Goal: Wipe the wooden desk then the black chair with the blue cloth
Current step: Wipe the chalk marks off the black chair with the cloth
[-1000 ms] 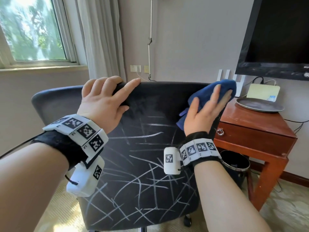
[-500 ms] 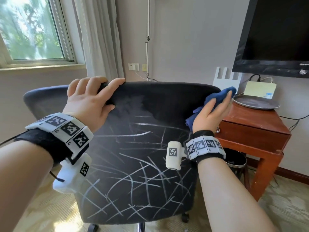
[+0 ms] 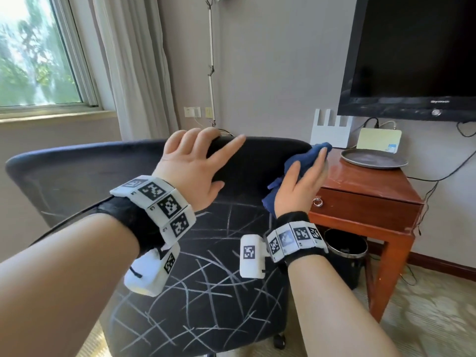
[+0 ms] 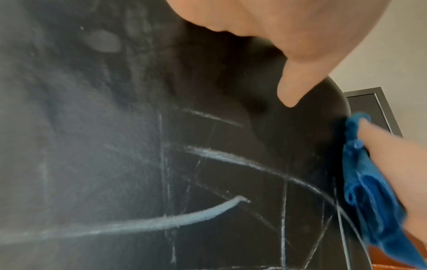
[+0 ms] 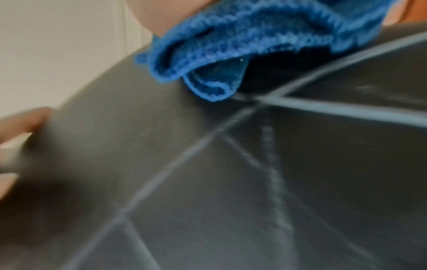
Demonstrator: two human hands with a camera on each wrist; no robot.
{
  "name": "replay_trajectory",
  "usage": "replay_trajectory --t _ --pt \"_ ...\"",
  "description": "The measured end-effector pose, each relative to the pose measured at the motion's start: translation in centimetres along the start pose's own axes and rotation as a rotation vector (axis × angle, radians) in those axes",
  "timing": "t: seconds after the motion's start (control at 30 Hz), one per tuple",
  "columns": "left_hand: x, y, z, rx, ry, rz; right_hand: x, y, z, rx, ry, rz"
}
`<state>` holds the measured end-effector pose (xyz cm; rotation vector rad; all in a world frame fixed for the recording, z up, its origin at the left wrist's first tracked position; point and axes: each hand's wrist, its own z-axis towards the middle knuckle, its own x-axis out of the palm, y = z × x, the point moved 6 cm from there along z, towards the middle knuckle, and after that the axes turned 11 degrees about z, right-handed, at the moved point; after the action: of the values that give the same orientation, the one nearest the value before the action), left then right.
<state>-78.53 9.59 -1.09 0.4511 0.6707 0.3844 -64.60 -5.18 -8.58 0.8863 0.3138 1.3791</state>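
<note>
The black chair (image 3: pixel 206 266) faces me back-first, its backrest crossed by white chalk-like lines. My left hand (image 3: pixel 195 161) holds the top rim of the backrest, fingers over the edge and thumb (image 4: pixel 291 87) on the near face. My right hand (image 3: pixel 306 176) grips the bunched blue cloth (image 3: pixel 301 161) and presses it against the upper right edge of the backrest. The cloth (image 4: pixel 374 191) shows at that edge in the left wrist view, and in the right wrist view the cloth (image 5: pixel 242 36) hangs over the marked chair (image 5: pixel 231 182). The wooden desk (image 3: pixel 360 181) stands just right of the chair.
On the desk are a grey round plate (image 3: pixel 373 158), a white router (image 3: pixel 331 132) and a pale box (image 3: pixel 378 140). A dark screen (image 3: pixel 412 55) hangs above it, cables trail down its side, and a black bin (image 3: pixel 345 253) sits underneath. Window and curtain are at the left.
My right hand has slid the cloth from the top right of the backrest down onto its right edge. My left hand now sits further right along the top rim.
</note>
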Motion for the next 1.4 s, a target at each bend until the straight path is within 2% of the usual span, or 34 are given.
replay_trajectory --t 0.13,0.2,0.27,0.4,0.5,0.67,0.77,0.83,0.93,1.03,1.17,1.27,1.33,1.4 --pt "0.4 -0.1 -0.1 -0.039 -0.010 0.030 -1.6 -4.1 -2.7 0.214 0.050 -0.049" --pt "0.3 -0.2 -0.2 -0.046 -0.019 0.037 -1.5 -4.5 -4.4 0.250 0.084 -0.078" --pt "0.3 -0.1 -0.3 -0.050 -0.034 0.040 -0.9 -3.4 -4.4 0.208 0.074 -0.076" --pt "0.1 0.0 -0.6 -0.061 -0.031 0.034 0.2 0.5 -1.8 0.026 0.040 -0.059" --pt "0.1 0.0 -0.6 -0.065 -0.025 0.018 -0.1 0.2 -1.1 -0.008 0.028 -0.037" --pt "0.1 -0.1 -0.6 -0.083 -0.031 0.019 -2.2 -5.4 -5.6 0.281 -0.018 -0.096" --pt "0.2 -0.1 -0.6 -0.096 -0.023 0.031 -1.1 -5.7 -8.7 0.377 0.002 -0.135" --pt "0.2 -0.1 -0.6 -0.097 -0.021 0.034 0.2 -3.9 -8.6 0.332 0.005 -0.114" --pt "0.2 0.1 -0.8 -0.097 -0.007 0.015 1.4 -0.7 -6.2 0.146 -0.003 -0.110" --pt "0.1 0.2 -0.7 -0.090 0.005 0.004 0.8 -1.0 -4.3 0.032 -0.025 -0.102" --pt "0.3 0.0 -0.6 -0.092 0.021 0.007 -1.0 -4.9 -6.2 0.171 -0.056 -0.112" --pt "0.4 0.0 -0.5 -0.102 0.037 0.015 -0.3 -5.4 -9.1 0.253 0.054 -0.199" --pt "0.5 -0.1 -0.5 -0.119 0.058 0.006 0.8 -4.4 -9.9 0.230 0.128 -0.243" --pt "0.4 -0.1 -0.4 -0.118 0.056 0.002 1.7 -2.6 -9.2 0.128 0.147 -0.266"
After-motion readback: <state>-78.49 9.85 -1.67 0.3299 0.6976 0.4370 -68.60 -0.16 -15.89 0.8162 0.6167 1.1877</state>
